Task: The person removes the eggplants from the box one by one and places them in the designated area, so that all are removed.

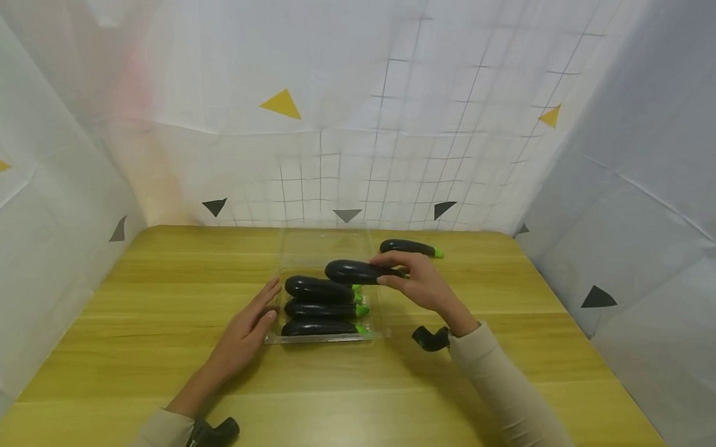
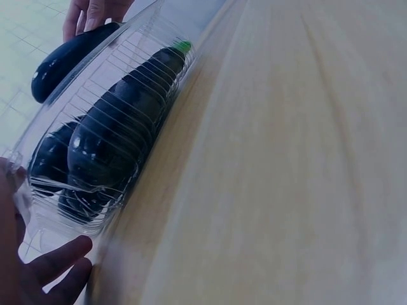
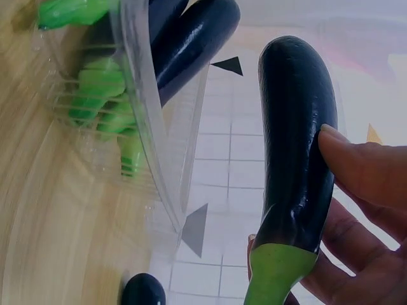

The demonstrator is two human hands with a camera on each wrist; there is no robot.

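Observation:
A clear plastic clamshell tray (image 1: 379,333) (image 2: 102,95) sits on the wooden table and holds three dark purple eggplants (image 1: 321,308) (image 2: 121,127) with green stems. My right hand (image 1: 423,282) grips a fourth eggplant (image 1: 356,271) (image 3: 297,146) by its stem end, just above the tray's far part; its green stem (image 3: 273,270) shows between my fingers (image 3: 365,175). My left hand (image 1: 250,325) (image 2: 44,270) lies with straight fingers against the tray's left side. Another eggplant (image 1: 409,248) lies on the table behind the tray.
The tray's open lid (image 1: 323,249) stands at its far side. White sheets with a grid and triangle marks wall in the table (image 1: 148,348) on three sides. A black wrist mount (image 1: 431,337) hangs under my right wrist.

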